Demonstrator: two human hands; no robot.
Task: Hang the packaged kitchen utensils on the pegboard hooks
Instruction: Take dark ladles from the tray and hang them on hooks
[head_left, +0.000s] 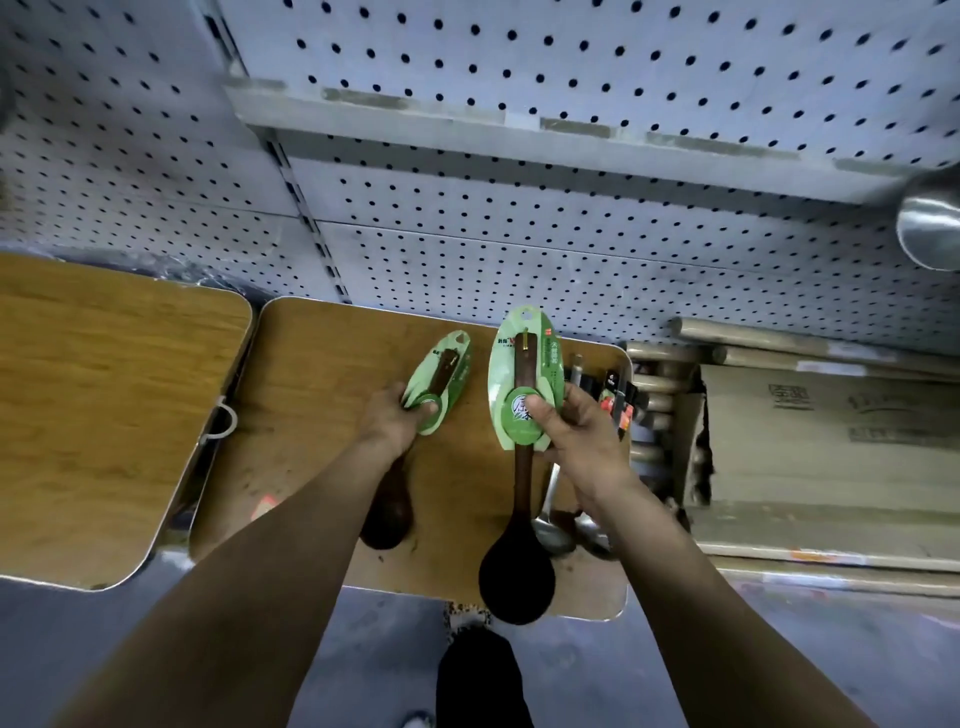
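My left hand (397, 418) grips a dark wooden spoon (387, 519) by its green card pack (439, 382), low over the wooden board. My right hand (576, 431) pinches a second, larger dark wooden spoon (517, 566) at its green leaf-shaped card (524, 374), thumb on the round label. That card's hang hole points up toward the grey pegboard (519, 234). No hook shows on the pegboard near either card.
Two wooden boards (311, 395) (93, 415) lie below the pegboard. Metal ladles (558, 525) and carded tools (615, 395) rest on the right end of the board. Cardboard boxes (810, 447) sit at right. A steel ladle bowl (932, 223) hangs upper right. A shelf rail (519, 127) crosses above.
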